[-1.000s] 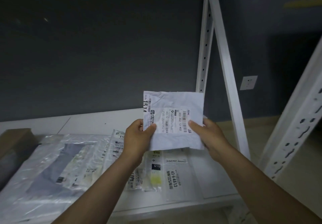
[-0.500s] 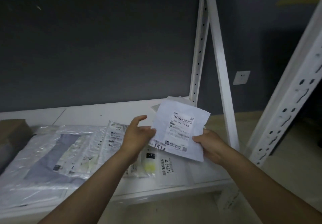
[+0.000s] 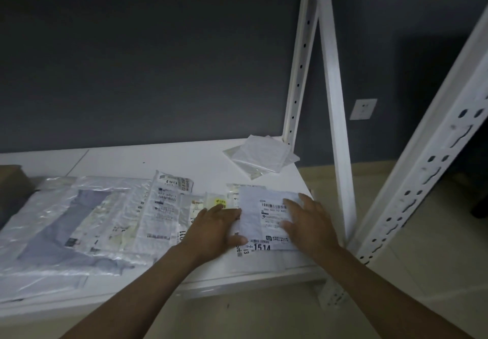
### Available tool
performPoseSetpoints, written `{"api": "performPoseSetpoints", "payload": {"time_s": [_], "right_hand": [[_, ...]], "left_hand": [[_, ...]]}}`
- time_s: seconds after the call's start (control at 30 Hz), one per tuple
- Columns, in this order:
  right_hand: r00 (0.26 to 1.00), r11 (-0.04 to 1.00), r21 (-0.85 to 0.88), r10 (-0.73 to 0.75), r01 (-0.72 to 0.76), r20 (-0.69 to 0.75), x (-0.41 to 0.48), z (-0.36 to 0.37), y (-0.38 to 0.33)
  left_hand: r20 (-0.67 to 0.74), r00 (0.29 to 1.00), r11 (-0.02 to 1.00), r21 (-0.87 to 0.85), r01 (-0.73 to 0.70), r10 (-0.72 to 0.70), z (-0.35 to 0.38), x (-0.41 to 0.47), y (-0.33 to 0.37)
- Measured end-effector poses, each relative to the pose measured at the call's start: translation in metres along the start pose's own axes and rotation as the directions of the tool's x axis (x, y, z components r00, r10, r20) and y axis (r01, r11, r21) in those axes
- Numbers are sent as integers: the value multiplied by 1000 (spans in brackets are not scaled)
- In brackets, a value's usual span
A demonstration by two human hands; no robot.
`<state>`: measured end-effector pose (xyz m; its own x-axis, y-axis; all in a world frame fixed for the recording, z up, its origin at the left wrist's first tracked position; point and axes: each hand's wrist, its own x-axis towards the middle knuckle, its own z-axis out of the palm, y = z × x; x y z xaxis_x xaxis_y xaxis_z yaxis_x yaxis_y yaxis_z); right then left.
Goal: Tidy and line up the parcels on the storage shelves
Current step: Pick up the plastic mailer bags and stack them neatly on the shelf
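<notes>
My left grip (image 3: 214, 229) lies flat, fingers straight, against the left edge of the white parcel (image 3: 260, 226). My right grip (image 3: 309, 222) is spread flat on the parcel's right half. Neither pinches anything; both just press down.

The parcel lies label up at the near right end of the shelf (image 3: 158, 159), on top of another flat packet, with its 1514 tag facing me. To its left is a row of small labelled packets (image 3: 169, 206), overlapping one another. Further left is a big clear bag (image 3: 66, 222) with something grey inside, and a brown box (image 3: 10, 183) sits at the left edge.

I judge the near row mostly laid out, and this step as squaring the parcel into its right end. Left to do: 1 folded clear bag (image 3: 260, 155) lies askew at the far right corner by the post (image 3: 330, 101), well apart from the row, and the overlaps need evening out.
</notes>
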<state>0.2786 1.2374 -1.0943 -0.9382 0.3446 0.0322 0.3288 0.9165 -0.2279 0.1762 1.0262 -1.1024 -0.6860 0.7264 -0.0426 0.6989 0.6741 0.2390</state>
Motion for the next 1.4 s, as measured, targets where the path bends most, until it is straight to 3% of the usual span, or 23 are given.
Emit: {"api": "performPoseSetpoints", "payload": {"time_s": [0.1, 0.17, 0.23, 0.47, 0.6, 0.7, 0.77, 0.9, 1.0, 1.2, 1.4], "right_hand": [[952, 967, 119, -245, 226, 186, 3, 10, -7], [895, 945, 178, -318, 273, 314, 4, 20, -8], [873, 939, 179, -340, 294, 349, 4, 23, -4], [877, 935, 118, -356, 335, 322, 4, 21, 0], [892, 925, 108, -379, 363, 247, 13, 16, -12], [941, 932, 171, -334, 320, 61, 34, 10, -12], [976, 962, 166, -214, 217, -38, 55, 6, -9], [994, 997, -50, -61, 57, -94, 111, 0, 0], [991, 987, -153, -61, 43, -116, 150, -4, 5], [995, 926, -365, -94, 98, 28, 186, 9, -4], [986, 901, -416, -158, 125, -46, 180, 5, -7]], "left_hand": [[74, 997, 1000, 4, 6, -6, 0, -2, -10], [132, 991, 1000, 26, 11, -15, -3, -3, -14], [170, 985, 997, 81, 11, -25, -5, -4, -16], [137, 988, 982, 182, 42, -68, -18, 1, -24], [-94, 996, 1000, 12, -7, 8, -20, 11, -20], [-191, 982, 999, -48, -6, -3, -29, 33, -16], [-187, 982, 1000, -14, 14, -16, -33, 55, -17], [-110, 990, 985, 137, 105, -91, -36, 98, -30], [-90, 984, 969, 179, 169, -155, -36, 120, -42], [-81, 986, 969, 190, 161, -148, -31, 140, -49], [-112, 990, 979, 175, 105, -87, -31, 141, -43]]}}
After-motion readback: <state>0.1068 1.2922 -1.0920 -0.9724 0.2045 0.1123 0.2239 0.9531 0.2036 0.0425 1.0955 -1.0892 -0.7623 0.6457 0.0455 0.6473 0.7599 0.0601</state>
